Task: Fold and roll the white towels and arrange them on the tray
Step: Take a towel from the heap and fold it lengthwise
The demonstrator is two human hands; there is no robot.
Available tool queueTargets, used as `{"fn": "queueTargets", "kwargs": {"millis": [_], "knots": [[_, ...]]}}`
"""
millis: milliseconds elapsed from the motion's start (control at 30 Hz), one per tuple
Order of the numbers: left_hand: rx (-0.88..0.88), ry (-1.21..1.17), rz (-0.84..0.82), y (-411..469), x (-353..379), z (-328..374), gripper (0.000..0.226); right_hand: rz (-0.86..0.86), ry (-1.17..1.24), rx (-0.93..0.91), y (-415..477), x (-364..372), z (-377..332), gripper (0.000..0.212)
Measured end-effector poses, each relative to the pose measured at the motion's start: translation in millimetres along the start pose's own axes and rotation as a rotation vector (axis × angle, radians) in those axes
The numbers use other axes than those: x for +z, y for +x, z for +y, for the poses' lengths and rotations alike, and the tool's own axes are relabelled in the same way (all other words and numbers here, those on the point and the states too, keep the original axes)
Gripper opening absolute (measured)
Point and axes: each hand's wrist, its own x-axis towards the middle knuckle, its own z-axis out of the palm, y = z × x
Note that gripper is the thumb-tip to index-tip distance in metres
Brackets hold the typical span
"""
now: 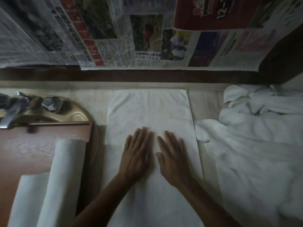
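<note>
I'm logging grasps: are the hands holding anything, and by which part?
Nothing is held. The left hand and right hand lie flat, fingers straight, on the middle of the folded white towel.

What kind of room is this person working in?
Probably a bathroom vanity, perhaps in a hotel: a metal tap on a gold basin, rolled towels on a tray, and a heap of white towels.

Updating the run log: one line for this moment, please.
left hand, right hand flat on towel; two rolls on tray; pile at right
</note>
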Motion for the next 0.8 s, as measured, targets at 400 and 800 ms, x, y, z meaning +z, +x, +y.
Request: {"fn": "queueTargets", "kwargs": {"millis": [400, 800], "knots": [[-0.093, -0.068, 0.032, -94, 0, 40, 0.062, -0.007, 0.069, 0.022, -99, -15, -23, 0.054], [-0.176, -0.088, 0.084, -191, -1, 56, 0.062, -0.100, 0.066, 0.084, -167, -39, -32, 0.058]]}}
